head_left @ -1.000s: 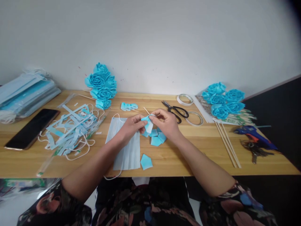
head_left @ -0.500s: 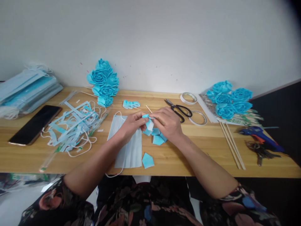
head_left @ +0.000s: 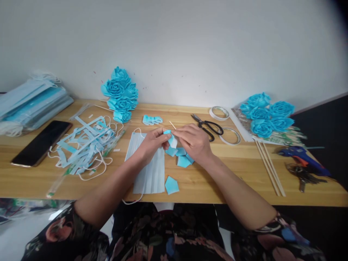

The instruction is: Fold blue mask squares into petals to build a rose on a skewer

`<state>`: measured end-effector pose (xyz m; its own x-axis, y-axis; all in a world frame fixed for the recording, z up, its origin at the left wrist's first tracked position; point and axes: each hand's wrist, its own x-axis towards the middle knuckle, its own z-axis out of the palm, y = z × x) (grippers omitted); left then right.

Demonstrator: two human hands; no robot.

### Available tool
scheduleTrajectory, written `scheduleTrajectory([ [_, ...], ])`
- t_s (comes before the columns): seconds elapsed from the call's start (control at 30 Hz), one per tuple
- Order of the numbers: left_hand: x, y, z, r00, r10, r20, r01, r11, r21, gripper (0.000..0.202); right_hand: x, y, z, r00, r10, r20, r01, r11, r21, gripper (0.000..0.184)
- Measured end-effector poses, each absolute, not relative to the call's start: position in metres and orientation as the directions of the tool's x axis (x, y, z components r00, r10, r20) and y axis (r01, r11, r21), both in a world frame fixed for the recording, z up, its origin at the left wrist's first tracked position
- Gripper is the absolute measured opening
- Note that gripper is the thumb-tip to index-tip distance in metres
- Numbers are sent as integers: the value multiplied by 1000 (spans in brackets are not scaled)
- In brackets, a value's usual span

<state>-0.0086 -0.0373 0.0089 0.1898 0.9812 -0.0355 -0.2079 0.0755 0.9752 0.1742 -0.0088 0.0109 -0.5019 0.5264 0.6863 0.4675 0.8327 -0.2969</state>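
Observation:
My left hand (head_left: pixel 154 144) is closed, pinching a light blue fabric petal (head_left: pixel 172 140) between thumb and fingers. Close beside it, my right hand (head_left: pixel 195 142) has its fingers closed on a thin wooden stick (head_left: pixel 172 125), whose tip pokes out above them at the petal's edge. The rest of the stick is hidden by the fingers. Below the hands lie several cut blue petals (head_left: pixel 183 161), partly covered by my right hand. A single five-sided petal (head_left: pixel 172 185) lies nearer the table edge. Under my left wrist is a pleated face mask (head_left: pixel 149 177).
Behind are curled blue pieces (head_left: pixel 152 119), black-handled scissors (head_left: pixel 209 127) and tape rolls (head_left: pixel 219 113). Blue fabric roses (head_left: pixel 121 94) stand left, with more roses (head_left: pixel 261 112) right. Mask scraps (head_left: pixel 84 145), a phone (head_left: pixel 42 143), wooden sticks (head_left: pixel 269 168), a glue gun (head_left: pixel 301 157) and keys (head_left: pixel 303 177) lie around.
The petal between my hands has turned slightly, and the fingers of my right hand have shifted a little along the stick. The whole view has drifted slightly; the table items look unmoved.

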Motion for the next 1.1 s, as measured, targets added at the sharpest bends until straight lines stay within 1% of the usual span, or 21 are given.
scheduleTrajectory([
  [0.2,-8,-37,6,185,982,-24,-210,64,976,26,174,-9,11,-505,500,703,474,842,-258,32],
  [0.53,-9,-35,3,187,982,-20,-193,57,979,28,173,-11,15,-504,534,679,492,824,-283,32],
  [0.7,-8,-36,5,180,984,-15,-202,52,978,34,175,-11,14,-526,492,694,491,842,-224,33],
  [0.77,-7,-37,5,176,984,-14,-192,48,980,36,175,-11,14,-527,496,690,493,840,-227,34],
  [0.87,-8,-36,4,164,986,-17,-172,45,984,33,174,-11,13,-525,511,681,499,833,-239,33],
  [0.97,-9,-35,2,157,987,-19,-179,47,983,27,173,-11,13,-530,495,689,479,845,-239,33],
  [1.1,-9,-35,4,145,989,-30,-234,64,970,21,171,-12,14,-528,489,695,441,857,-269,33],
])
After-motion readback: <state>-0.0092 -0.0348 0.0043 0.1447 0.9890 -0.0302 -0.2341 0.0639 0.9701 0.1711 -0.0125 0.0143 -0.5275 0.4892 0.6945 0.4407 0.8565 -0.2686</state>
